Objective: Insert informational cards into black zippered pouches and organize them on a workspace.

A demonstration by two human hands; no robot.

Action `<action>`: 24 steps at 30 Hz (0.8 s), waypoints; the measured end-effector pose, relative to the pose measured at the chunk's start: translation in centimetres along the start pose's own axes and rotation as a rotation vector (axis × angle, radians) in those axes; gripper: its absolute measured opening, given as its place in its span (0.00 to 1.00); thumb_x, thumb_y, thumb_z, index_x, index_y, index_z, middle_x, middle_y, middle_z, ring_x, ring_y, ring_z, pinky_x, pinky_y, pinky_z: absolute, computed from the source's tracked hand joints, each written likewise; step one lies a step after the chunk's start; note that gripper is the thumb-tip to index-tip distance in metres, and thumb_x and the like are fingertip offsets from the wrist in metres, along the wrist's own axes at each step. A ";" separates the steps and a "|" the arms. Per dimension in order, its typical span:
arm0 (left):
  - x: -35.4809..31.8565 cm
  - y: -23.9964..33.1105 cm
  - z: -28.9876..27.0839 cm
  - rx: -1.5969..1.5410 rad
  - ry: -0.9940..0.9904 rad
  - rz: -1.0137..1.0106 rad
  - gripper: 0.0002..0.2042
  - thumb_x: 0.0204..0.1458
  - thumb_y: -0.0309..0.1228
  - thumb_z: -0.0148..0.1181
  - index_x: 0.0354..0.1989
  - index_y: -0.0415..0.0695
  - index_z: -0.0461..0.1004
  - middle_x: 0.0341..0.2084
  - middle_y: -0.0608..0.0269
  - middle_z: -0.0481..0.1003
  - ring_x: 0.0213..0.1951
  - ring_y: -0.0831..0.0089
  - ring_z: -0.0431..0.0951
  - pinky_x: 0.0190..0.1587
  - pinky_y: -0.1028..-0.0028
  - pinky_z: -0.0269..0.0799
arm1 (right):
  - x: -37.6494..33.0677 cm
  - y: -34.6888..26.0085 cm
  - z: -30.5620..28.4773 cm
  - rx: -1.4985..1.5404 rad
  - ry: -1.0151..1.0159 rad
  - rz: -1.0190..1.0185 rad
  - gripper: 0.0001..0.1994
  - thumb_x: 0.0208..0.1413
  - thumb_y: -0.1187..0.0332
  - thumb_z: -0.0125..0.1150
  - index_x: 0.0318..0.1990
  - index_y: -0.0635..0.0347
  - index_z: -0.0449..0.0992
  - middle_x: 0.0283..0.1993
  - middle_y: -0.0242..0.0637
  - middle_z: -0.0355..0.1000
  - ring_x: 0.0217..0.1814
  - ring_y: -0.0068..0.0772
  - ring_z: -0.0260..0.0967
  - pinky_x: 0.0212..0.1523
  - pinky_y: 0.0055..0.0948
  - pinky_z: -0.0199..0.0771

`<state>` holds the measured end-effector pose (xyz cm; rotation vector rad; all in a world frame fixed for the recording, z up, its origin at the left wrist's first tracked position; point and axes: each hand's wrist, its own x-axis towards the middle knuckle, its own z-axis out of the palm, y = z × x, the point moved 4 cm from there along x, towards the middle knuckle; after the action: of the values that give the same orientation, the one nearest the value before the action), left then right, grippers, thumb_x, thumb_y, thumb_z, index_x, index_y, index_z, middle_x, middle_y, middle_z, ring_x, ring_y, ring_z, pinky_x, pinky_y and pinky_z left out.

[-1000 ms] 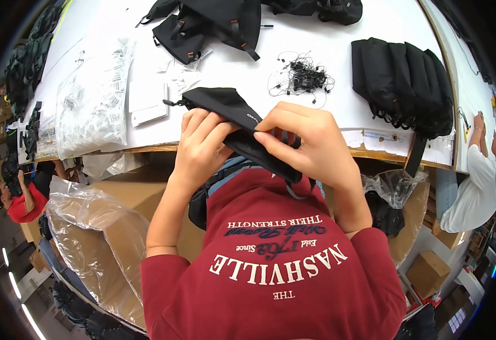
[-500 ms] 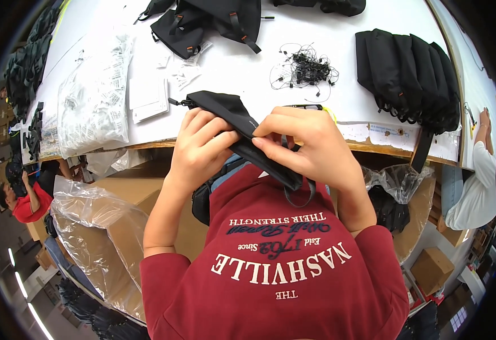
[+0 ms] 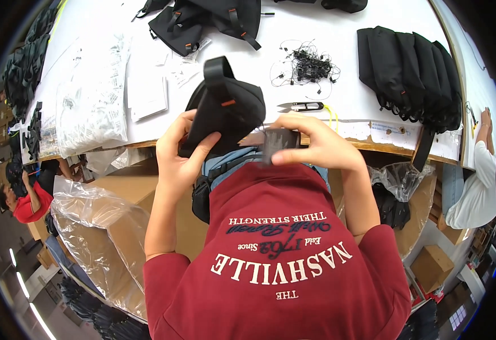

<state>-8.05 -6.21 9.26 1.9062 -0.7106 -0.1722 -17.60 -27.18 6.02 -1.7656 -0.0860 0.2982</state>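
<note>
A black fabric pouch (image 3: 225, 120) stands tilted over the table's near edge, with a wide loop at its top and a small orange tab on its side. My left hand (image 3: 175, 152) is closed on its lower left part, thumb across the front. Just right of the pouch, my right hand (image 3: 318, 146) pinches a dark grey flat piece (image 3: 278, 145) between thumb and fingers. That piece is smeared by motion, and I cannot tell whether it is joined to the pouch. Thread snips (image 3: 301, 106) with black handles lie beyond my right hand.
A tangle of black tag strings (image 3: 313, 65) lies mid-table. Several black pouches (image 3: 409, 76) are lined up at right; black bags (image 3: 214, 22) lie at the back. A clear bag of white labels (image 3: 92, 93) and white cards (image 3: 147, 97) are at left. Co-workers are at both sides.
The pouch has been turned so its loop end points up and away, and it has shifted left. My right hand has left the pouch's fabric and now holds the grey piece. The snips are uncovered.
</note>
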 end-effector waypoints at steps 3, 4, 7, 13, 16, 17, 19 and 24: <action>-0.8 -1.8 -0.4 -0.087 -0.022 -0.141 0.09 0.45 0.25 0.65 0.30 0.36 0.70 0.29 0.65 0.74 0.24 0.82 0.63 0.26 0.82 0.59 | -0.7 1.4 -0.3 0.279 0.023 0.301 0.14 0.48 0.62 0.67 0.34 0.65 0.77 0.33 0.29 0.71 0.37 0.19 0.65 0.38 0.19 0.65; -0.8 -2.3 -0.6 -0.068 -0.063 -0.166 0.10 0.47 0.26 0.65 0.33 0.36 0.71 0.30 0.65 0.74 0.25 0.83 0.62 0.27 0.82 0.58 | -1.2 1.2 -0.7 0.446 0.068 0.391 0.13 0.49 0.63 0.66 0.33 0.65 0.78 0.31 0.28 0.72 0.35 0.17 0.65 0.35 0.17 0.64; -0.7 -3.5 -1.2 -0.053 -0.239 -0.249 0.13 0.49 0.28 0.63 0.39 0.34 0.70 0.35 0.64 0.73 0.27 0.83 0.62 0.30 0.82 0.60 | -1.6 1.1 -2.2 0.553 0.317 0.095 0.20 0.54 0.62 0.61 0.50 0.64 0.70 0.36 0.33 0.73 0.34 0.14 0.67 0.37 0.14 0.65; -2.4 -1.9 0.2 -0.290 -0.549 -0.320 0.17 0.50 0.30 0.62 0.45 0.33 0.69 0.44 0.60 0.71 0.39 0.80 0.66 0.42 0.79 0.64 | -1.2 1.5 -3.3 1.212 0.230 -0.443 0.14 0.61 0.60 0.47 0.48 0.57 0.70 0.46 0.39 0.72 0.49 0.33 0.68 0.58 0.34 0.59; -2.6 0.0 1.2 -0.260 -0.850 -0.439 0.14 0.52 0.31 0.61 0.42 0.36 0.70 0.32 0.61 0.74 0.34 0.78 0.70 0.38 0.78 0.66 | 0.3 5.2 -5.2 1.396 0.448 -0.345 0.12 0.62 0.59 0.52 0.27 0.50 0.72 0.20 0.26 0.65 0.30 0.23 0.62 0.38 0.21 0.62; -2.7 0.1 1.6 -0.309 -0.858 -0.414 0.14 0.52 0.32 0.61 0.42 0.37 0.70 0.30 0.62 0.74 0.33 0.79 0.70 0.36 0.77 0.66 | 0.8 5.8 -5.1 1.461 0.514 -0.309 0.13 0.60 0.58 0.54 0.24 0.50 0.70 0.17 0.25 0.62 0.26 0.22 0.58 0.31 0.21 0.59; -3.0 0.5 2.8 -0.373 -0.882 -0.379 0.13 0.53 0.32 0.59 0.42 0.38 0.71 0.27 0.60 0.74 0.29 0.79 0.70 0.31 0.75 0.66 | 2.2 6.6 -3.8 1.546 0.755 -0.031 0.15 0.55 0.52 0.59 0.24 0.51 0.69 0.10 0.24 0.52 0.19 0.22 0.52 0.22 0.23 0.54; -2.7 1.0 4.2 -0.292 -1.064 -0.240 0.13 0.55 0.37 0.55 0.41 0.40 0.71 0.21 0.52 0.73 0.21 0.61 0.73 0.27 0.72 0.66 | 3.3 2.8 2.1 1.672 0.726 0.328 0.19 0.56 0.47 0.55 0.28 0.54 0.71 0.11 0.25 0.51 0.16 0.22 0.51 0.21 0.21 0.53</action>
<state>-12.40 -8.31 7.77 1.5164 -1.0499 -1.4270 -15.20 -25.07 2.37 -0.1187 0.7709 -0.0973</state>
